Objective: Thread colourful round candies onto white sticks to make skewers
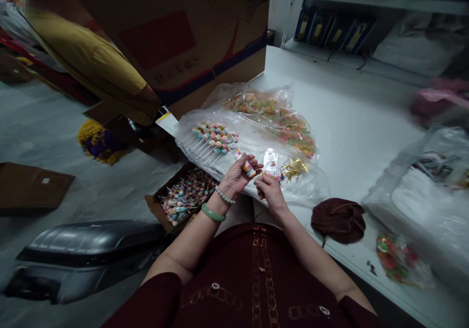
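My left hand (pixel 236 175), with a bead bracelet and a green bangle at its wrist, holds a small pastel-coloured candy piece (pixel 249 168) in its fingers. Close to its right, my right hand (pixel 269 190) has its fingers curled together; whatever they pinch is too small to make out. Behind the hands, candy skewers on white sticks (pixel 216 137) lie in a row on clear plastic. A clear printed packet (pixel 270 161) and gold twist ties (pixel 294 169) lie just beyond my right hand.
Bags of orange-green candy (pixel 271 110) lie behind the skewers. An open box of wrapped candies (pixel 188 196) stands below the table edge at left. A dark red cloth cap (pixel 339 220) and plastic bags (pixel 432 186) are at right. A large carton (pixel 190 34) and a person's yellow sleeve (pixel 98 59) are back left.
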Motion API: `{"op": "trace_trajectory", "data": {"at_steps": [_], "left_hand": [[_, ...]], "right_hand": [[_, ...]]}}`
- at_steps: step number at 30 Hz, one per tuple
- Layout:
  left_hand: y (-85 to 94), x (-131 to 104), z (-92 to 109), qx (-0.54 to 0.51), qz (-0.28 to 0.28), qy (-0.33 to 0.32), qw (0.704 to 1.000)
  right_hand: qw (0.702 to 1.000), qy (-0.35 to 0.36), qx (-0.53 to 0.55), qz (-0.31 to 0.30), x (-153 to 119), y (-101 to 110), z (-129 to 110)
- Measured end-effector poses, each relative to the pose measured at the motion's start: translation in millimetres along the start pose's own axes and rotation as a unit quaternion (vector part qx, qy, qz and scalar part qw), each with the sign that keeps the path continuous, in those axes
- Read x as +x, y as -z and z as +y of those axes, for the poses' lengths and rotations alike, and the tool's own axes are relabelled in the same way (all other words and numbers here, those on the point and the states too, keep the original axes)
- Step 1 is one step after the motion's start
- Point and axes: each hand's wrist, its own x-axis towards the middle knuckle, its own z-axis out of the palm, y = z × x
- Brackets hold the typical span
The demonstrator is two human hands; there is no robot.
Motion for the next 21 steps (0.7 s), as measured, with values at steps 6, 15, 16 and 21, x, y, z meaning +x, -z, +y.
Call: {"op": "trace_trajectory", "data": {"at_steps": [6, 15, 16, 21], "left_hand": [[0.4, -4, -9, 0.068, -0.031, -0.037, 0.997], [7.7, -6, -12, 0.083, -0.045, 0.011, 0.996], [8.4, -4, -8, 0.066, -0.035, 0.003, 0.997], [5.3, 4, 11, 0.011, 0.041, -0.078, 0.996]], "right_hand": [[0.971, -0.142, 0.168, -0.098, 2, 0, -8], [0.973, -0.094, 0.207, -0.045, 3, -6, -9], [0.981, -0.08, 0.173, -0.023, 3, -6, -8], [0.995, -0.084, 0.056, 0.006, 5, -1, -5]]}}
